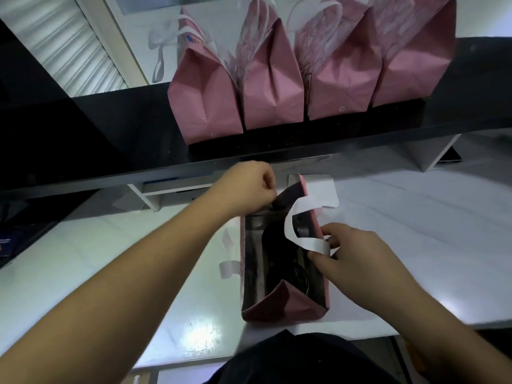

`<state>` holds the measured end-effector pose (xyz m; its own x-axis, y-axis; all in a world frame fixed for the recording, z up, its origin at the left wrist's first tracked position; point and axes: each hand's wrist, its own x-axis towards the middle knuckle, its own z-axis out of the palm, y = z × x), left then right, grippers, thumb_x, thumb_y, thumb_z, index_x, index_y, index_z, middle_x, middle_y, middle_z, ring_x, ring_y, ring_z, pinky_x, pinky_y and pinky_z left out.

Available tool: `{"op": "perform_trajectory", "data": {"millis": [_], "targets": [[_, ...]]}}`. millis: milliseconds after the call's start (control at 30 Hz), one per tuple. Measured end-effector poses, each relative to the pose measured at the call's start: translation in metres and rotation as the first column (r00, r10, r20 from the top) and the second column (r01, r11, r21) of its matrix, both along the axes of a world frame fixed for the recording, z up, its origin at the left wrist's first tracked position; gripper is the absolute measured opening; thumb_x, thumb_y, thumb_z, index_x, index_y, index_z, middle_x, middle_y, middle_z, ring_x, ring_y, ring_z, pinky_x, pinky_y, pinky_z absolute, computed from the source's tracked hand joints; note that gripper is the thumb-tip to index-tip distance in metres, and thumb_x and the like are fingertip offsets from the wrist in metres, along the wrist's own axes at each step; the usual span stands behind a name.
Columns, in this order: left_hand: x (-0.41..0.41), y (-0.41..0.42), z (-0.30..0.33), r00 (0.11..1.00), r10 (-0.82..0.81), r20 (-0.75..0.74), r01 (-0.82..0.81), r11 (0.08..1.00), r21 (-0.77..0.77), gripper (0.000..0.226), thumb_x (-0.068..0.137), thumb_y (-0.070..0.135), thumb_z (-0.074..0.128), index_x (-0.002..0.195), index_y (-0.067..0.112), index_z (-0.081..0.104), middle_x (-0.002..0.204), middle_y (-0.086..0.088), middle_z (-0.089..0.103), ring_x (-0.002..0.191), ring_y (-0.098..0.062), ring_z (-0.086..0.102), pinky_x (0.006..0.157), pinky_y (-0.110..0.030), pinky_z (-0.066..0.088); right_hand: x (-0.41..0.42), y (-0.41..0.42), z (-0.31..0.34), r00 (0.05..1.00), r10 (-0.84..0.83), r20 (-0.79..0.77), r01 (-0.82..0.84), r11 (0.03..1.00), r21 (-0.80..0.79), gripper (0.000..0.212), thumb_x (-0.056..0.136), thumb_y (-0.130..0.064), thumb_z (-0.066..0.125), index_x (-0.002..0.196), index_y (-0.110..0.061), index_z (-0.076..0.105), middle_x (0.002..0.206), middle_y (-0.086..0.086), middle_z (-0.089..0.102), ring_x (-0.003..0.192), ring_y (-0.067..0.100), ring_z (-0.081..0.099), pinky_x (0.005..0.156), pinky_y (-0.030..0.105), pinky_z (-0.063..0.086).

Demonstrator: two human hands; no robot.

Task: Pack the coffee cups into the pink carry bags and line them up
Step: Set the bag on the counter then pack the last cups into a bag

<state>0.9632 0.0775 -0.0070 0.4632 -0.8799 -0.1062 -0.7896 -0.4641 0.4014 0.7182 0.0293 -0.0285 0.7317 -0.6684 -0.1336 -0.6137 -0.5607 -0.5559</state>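
An open pink carry bag (288, 307) stands on the white counter (415, 245) right in front of me. Inside it I see the dark round lids of coffee cups (277, 239); their number is unclear. My left hand (246, 189) grips the bag's far left rim, fingers curled. My right hand (352, 253) pinches the bag's right rim at the base of its white handle (293, 225). Several closed pink bags (271, 87) stand side by side in a row on the black shelf (110, 120) above.
The black shelf runs across the view over the counter's back, on white supports (146, 195). A white shutter (69, 45) lies at the far left. My dark clothing (299, 361) fills the bottom edge. Dark items sit at the left edge.
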Motion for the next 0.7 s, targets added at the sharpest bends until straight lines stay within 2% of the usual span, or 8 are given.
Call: {"op": "perform_trajectory", "data": {"millis": [67, 133, 233, 300, 367, 500, 600, 700], "targets": [[0.018, 0.004, -0.007, 0.977, -0.093, 0.194, 0.09, 0.996, 0.024, 0.023, 0.088, 0.026, 0.073, 0.111, 0.024, 0.07, 0.106, 0.008, 0.066, 0.101, -0.017, 0.063, 0.082, -0.031, 0.054, 0.0, 0.001, 0.0, 1.0, 0.006, -0.007, -0.006, 1.0, -0.005, 0.014, 0.093, -0.044, 0.059, 0.1, -0.033, 0.063, 0.088, -0.009, 0.072, 0.071, 0.011, 0.066, 0.066, 0.041, 0.058], [0.03, 0.008, -0.018, 0.956, -0.157, 0.249, 0.126, 0.982, 0.138, 0.032, 0.092, 0.032, 0.072, 0.123, 0.024, 0.068, 0.119, 0.003, 0.064, 0.112, -0.02, 0.06, 0.095, -0.042, 0.054, 0.001, 0.0, 0.001, 1.0, 0.005, -0.02, -0.005, 1.0, -0.02, 0.015, 0.095, -0.043, 0.055, 0.101, -0.032, 0.063, 0.087, -0.009, 0.072, 0.072, 0.013, 0.066, 0.067, 0.043, 0.058], [0.039, 0.018, -0.033, 0.978, -0.109, 0.179, 0.077, 0.981, 0.179, 0.017, 0.096, 0.035, 0.066, 0.112, 0.029, 0.072, 0.108, 0.005, 0.07, 0.096, -0.017, 0.065, 0.08, -0.04, 0.058, 0.004, -0.008, 0.005, 0.998, -0.001, -0.059, -0.002, 0.998, -0.06, 0.017, 0.096, -0.041, 0.052, 0.102, -0.028, 0.063, 0.081, -0.007, 0.069, 0.07, 0.015, 0.063, 0.065, 0.045, 0.057], [0.044, 0.027, -0.037, 0.981, -0.055, 0.186, 0.029, 0.99, 0.141, 0.007, 0.097, 0.036, 0.066, 0.096, 0.031, 0.071, 0.093, 0.007, 0.07, 0.079, -0.012, 0.063, 0.06, -0.031, 0.05, 0.009, -0.015, 0.01, 0.997, -0.001, -0.076, -0.006, 0.997, -0.083, 0.017, 0.094, -0.038, 0.052, 0.102, -0.03, 0.064, 0.079, -0.007, 0.069, 0.068, 0.017, 0.063, 0.061, 0.042, 0.056], [0.048, 0.04, -0.039, 0.98, -0.019, 0.198, -0.007, 0.991, 0.131, 0.011, 0.097, 0.038, 0.066, 0.088, 0.032, 0.07, 0.079, 0.008, 0.066, 0.069, -0.011, 0.06, 0.052, -0.027, 0.039, 0.017, -0.025, 0.015, 0.995, 0.002, -0.095, -0.013, 0.994, -0.112, 0.021, 0.088, -0.03, 0.051, 0.104, -0.032, 0.065, 0.08, -0.006, 0.069, 0.069, 0.02, 0.063, 0.061, 0.04, 0.056], [0.046, 0.073, -0.038, 0.989, 0.082, 0.122, -0.096, 0.989, 0.114, 0.024, 0.097, 0.046, 0.066, 0.08, 0.031, 0.07, 0.075, 0.009, 0.067, 0.069, -0.013, 0.063, 0.056, -0.03, 0.05, 0.041, -0.05, 0.017, 0.991, 0.034, -0.128, -0.054, 0.987, -0.152, 0.028, 0.083, -0.017, 0.058, 0.106, -0.031, 0.069, 0.088, -0.004, 0.071, 0.078, 0.022, 0.063, 0.067, 0.04, 0.057], [0.032, 0.101, -0.037, 0.991, 0.131, 0.029, -0.133, 0.987, 0.089, 0.043, 0.095, 0.065, 0.059, 0.071, 0.031, 0.068, 0.073, 0.01, 0.069, 0.069, -0.01, 0.065, 0.062, -0.032, 0.056, 0.064, -0.065, 0.016, 0.988, 0.127, -0.091, -0.138, 0.982, -0.127, 0.034, 0.081, -0.008, 0.056, 0.103, -0.031, 0.071, 0.09, -0.004, 0.07, 0.082, 0.023, 0.062, 0.063, 0.032, 0.047], [0.018, 0.124, -0.037, 0.979, 0.197, -0.055, -0.193, 0.979, 0.061, 0.045, 0.092, 0.069, 0.059, 0.07, 0.031, 0.069, 0.072, 0.014, 0.07, 0.069, -0.004, 0.065, 0.064, -0.031, 0.057, 0.088, -0.077, 0.016, 0.966, 0.241, -0.097, -0.252, 0.959, -0.128, 0.037, 0.083, -0.005, 0.056, 0.105, -0.028, 0.073, 0.092, -0.004, 0.069, 0.082, 0.02, 0.058, 0.064, 0.031, 0.041]]}}
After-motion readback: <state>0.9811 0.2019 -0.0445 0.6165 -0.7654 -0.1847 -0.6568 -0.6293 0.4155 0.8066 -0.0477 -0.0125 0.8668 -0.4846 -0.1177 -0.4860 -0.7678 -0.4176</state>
